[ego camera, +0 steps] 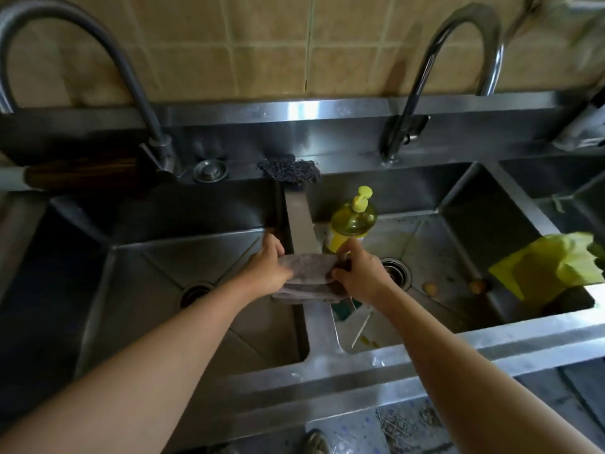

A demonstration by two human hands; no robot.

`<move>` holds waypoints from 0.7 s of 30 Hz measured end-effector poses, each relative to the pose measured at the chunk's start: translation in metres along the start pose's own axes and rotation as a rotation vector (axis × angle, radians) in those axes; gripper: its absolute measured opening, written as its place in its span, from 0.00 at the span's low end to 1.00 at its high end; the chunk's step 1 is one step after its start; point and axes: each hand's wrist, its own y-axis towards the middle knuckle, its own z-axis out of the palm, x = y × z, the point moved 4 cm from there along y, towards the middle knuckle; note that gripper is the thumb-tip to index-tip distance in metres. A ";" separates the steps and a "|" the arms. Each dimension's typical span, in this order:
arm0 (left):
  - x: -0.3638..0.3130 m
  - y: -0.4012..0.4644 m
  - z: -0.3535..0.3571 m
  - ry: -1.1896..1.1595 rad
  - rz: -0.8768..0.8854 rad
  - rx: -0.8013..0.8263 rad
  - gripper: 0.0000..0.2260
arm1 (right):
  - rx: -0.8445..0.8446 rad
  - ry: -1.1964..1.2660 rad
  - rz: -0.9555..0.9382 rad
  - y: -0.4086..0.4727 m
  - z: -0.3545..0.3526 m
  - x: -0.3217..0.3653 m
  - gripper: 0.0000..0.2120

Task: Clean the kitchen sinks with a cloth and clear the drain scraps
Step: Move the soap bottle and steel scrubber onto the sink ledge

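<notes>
The grey cloth point(307, 273) is gripped by the left hand point(266, 268) and right hand point(358, 276) over the divider point(302, 224), where the soap bottle point(352, 222) could be toppled.

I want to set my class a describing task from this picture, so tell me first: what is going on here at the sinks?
A person stands at a steel double sink, gripping a grey cloth with the left hand and right hand over the divider between the basins. A yellow soap bottle stands just behind the cloth. The left basin looks fairly clean; the right basin holds scraps near its drain and a yellow bag at its right edge.
</notes>
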 end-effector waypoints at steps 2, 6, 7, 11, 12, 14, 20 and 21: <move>0.001 0.006 0.007 0.022 -0.018 -0.074 0.11 | 0.006 0.008 -0.010 0.009 0.004 -0.006 0.15; 0.007 0.026 0.005 0.011 -0.059 -0.176 0.08 | -0.040 0.052 -0.026 0.028 0.011 -0.007 0.12; 0.006 0.033 0.003 -0.004 -0.059 -0.195 0.08 | -0.067 0.073 -0.032 0.034 0.012 -0.006 0.12; 0.004 0.061 -0.004 -0.118 -0.066 -0.221 0.12 | -0.154 0.105 -0.024 0.058 0.012 -0.002 0.15; 0.005 0.068 -0.003 -0.125 -0.065 -0.195 0.15 | -0.130 0.085 -0.019 0.062 0.013 -0.002 0.18; 0.010 0.076 0.004 -0.051 -0.044 -0.120 0.16 | -0.020 -0.007 -0.036 0.068 0.019 -0.004 0.23; 0.019 0.088 0.008 0.028 -0.080 -0.030 0.14 | 0.106 -0.130 -0.073 0.070 0.024 -0.007 0.27; 0.019 0.089 0.007 0.029 -0.088 -0.025 0.13 | 0.089 -0.117 -0.062 0.071 0.020 -0.006 0.27</move>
